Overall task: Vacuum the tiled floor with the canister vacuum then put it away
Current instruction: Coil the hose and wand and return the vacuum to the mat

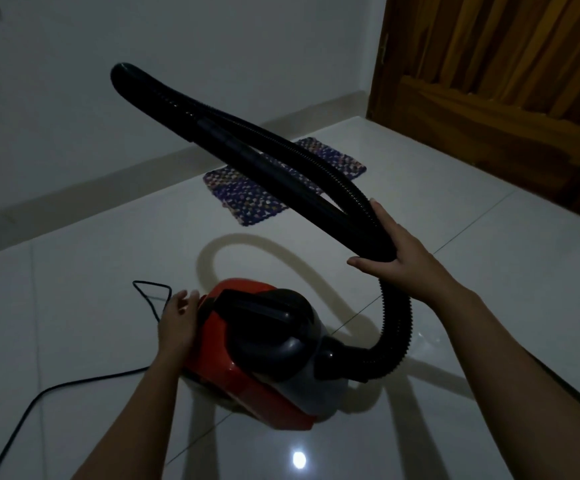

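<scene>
A red and black canister vacuum (247,375) sits on the glossy white tiled floor (454,306), its black carry handle on top. The black ribbed hose (395,327) curves up from its front end, doubles back and rises to the upper left in a long loop. My right hand (399,261) is closed around the folded hose, holding it up in the air. My left hand (177,317) rests against the rear of the red body with its fingers spread. The black power cord (56,389) trails over the floor to the lower left.
A small woven purple mat (247,199) lies on the tiles beyond the vacuum. A white wall with a pale skirting runs along the left. A wooden door (506,81) stands at the back right. The room is dim.
</scene>
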The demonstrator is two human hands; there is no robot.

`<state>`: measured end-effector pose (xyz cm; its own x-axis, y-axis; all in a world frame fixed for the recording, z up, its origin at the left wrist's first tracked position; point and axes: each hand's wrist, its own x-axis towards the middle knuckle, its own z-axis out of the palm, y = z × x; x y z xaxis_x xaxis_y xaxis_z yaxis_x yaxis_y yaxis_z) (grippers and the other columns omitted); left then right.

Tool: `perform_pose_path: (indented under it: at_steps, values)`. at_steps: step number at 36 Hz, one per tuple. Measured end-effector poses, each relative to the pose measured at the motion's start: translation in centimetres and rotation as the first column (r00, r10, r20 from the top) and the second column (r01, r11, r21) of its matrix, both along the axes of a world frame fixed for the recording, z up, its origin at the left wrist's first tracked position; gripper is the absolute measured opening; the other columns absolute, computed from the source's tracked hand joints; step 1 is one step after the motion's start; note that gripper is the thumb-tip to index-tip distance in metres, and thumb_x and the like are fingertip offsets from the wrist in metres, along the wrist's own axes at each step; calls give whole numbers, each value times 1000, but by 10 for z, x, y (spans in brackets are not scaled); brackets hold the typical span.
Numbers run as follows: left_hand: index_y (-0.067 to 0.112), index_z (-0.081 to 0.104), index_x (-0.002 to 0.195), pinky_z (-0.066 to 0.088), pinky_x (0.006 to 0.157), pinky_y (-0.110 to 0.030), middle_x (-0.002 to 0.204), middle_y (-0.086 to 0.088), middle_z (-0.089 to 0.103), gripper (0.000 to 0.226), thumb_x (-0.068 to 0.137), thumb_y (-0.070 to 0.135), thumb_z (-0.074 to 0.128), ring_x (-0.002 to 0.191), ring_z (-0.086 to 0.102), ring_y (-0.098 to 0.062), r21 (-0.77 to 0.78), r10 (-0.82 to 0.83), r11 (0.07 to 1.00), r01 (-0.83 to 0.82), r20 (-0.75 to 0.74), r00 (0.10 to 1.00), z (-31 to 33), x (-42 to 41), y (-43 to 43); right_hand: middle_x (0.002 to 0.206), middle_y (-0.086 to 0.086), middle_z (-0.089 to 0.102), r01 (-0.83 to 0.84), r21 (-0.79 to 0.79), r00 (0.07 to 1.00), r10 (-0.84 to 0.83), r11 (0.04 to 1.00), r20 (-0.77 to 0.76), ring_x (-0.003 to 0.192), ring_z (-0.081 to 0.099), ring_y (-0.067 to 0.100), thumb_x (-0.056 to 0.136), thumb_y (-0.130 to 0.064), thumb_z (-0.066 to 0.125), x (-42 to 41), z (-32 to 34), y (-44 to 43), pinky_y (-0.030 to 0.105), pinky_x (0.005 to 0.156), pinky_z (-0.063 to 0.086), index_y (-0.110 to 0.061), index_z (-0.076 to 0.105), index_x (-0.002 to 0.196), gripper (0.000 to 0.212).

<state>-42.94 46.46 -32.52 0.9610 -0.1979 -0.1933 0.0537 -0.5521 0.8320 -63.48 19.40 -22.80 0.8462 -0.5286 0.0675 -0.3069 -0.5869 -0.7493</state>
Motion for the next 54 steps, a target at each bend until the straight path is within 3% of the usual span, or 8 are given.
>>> perform_pose_path:
  at_steps: [4,13,19,30,41,49,54]
  values:
    - [7,55,127,39,99,-41,132,-19,56,48,97,41,40,120,51,-35,110,-132,984,138,-66,989,-11,1,3,149,-6,36,-4,14,1000,4,1000,1,130,43,17,68,-67,66,1,-1,0,46,106,41,-60,4,143,97]
    - [9,55,130,43,99,-41,133,-18,55,47,92,37,53,118,54,-33,-64,-106,994,93,-255,961,-10,6,7,146,-7,39,4,25,1000,-4,1000,-6,128,44,15,61,-75,61,3,-2,-1,46,106,41,-59,6,144,101]
    - [11,52,133,41,106,-45,137,-16,52,48,91,33,56,122,52,-33,-107,-87,992,59,-287,954,-12,3,9,145,-4,40,4,12,1000,-5,1000,10,128,45,17,72,-63,68,4,-4,-5,44,104,42,-55,7,146,96]
    - [20,44,139,37,109,-46,144,-12,45,48,93,31,53,128,47,-30,-183,-148,979,90,-335,931,-15,-6,1,145,-10,40,-11,19,1000,10,1000,21,128,45,14,71,-64,66,5,-6,-4,42,105,41,-57,11,145,92]
    - [19,53,131,41,106,-49,135,-16,54,41,91,26,58,119,54,-33,-181,-107,983,38,-390,914,-23,-4,-1,148,-13,38,-7,38,999,6,999,31,134,41,14,68,-69,66,5,-3,-2,47,108,38,-61,13,142,91]
    - [23,48,136,39,107,-49,140,-11,50,46,92,37,53,123,51,-31,-180,-156,980,89,-401,903,-15,-14,-3,144,-13,41,5,8,999,-5,1000,37,128,45,13,74,-60,69,-1,-1,0,42,104,41,-58,14,143,89]
    - [25,42,140,38,108,-48,143,-10,46,49,94,40,47,126,48,-31,-158,-181,979,129,-380,907,-12,-19,-1,148,-13,38,10,5,999,-10,1000,44,132,42,15,73,-60,69,-5,3,0,46,106,40,-59,12,143,90]
